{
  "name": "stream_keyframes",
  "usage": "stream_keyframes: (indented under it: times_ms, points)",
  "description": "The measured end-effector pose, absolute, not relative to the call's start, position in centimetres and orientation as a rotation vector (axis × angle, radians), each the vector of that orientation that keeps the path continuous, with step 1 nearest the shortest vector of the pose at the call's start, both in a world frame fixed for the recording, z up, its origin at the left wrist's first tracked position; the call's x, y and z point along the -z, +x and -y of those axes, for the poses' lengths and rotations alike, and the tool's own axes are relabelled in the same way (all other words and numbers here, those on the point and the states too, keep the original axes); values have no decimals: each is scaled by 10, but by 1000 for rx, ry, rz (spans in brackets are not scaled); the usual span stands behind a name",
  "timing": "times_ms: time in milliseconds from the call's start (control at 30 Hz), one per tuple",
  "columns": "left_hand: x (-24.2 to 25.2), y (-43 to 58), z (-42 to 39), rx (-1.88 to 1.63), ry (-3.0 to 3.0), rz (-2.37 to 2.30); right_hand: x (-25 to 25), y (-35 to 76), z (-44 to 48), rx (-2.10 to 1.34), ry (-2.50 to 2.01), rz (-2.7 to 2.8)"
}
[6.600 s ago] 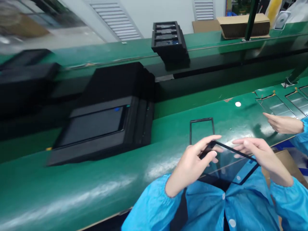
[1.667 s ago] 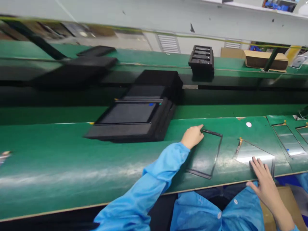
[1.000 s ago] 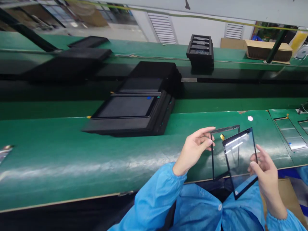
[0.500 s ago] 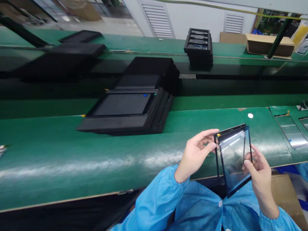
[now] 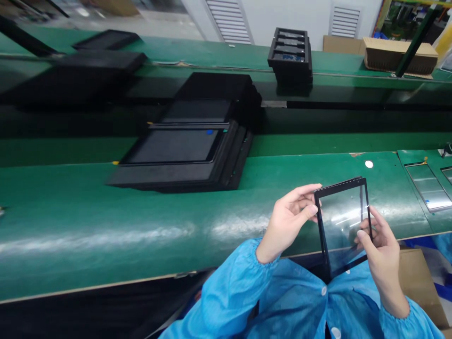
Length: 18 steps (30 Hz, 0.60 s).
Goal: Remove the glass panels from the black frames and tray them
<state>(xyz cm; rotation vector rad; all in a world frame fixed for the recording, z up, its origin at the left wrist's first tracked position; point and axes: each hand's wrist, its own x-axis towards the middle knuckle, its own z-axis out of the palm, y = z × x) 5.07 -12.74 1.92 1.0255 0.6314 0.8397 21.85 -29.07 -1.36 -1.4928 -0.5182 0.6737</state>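
Left hand (image 5: 287, 223) pinching black-framed rectangular glass panels (image 5: 342, 221), seemingly two stacked flush, at their left edge, fingers pressed together, thumb in front; right hand (image 5: 379, 259) gripping the right edge, fingers spread behind the glass; panels being held above the glossy green bench (image 5: 106, 226), near its front edge.

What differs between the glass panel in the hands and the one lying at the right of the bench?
The held glass panel is raised and tilted, gripped by the left hand and right hand, while the bench panel lies flat on the green bench, untouched. The held panel shows a thick black border; the bench panel's edge looks thinner. Both are rectangular and see-through.
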Motion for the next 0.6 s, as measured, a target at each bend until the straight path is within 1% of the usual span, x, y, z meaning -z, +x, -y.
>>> stream_keyframes:
  times_ms: [333, 600]
  points:
    - [-17, 51, 129, -833, 988, -672, 10, 216, 292, -721, -1510, 517]
    - [-19, 53, 131, -827, 975, -704, 12, 214, 294, -693, -1528, 494]
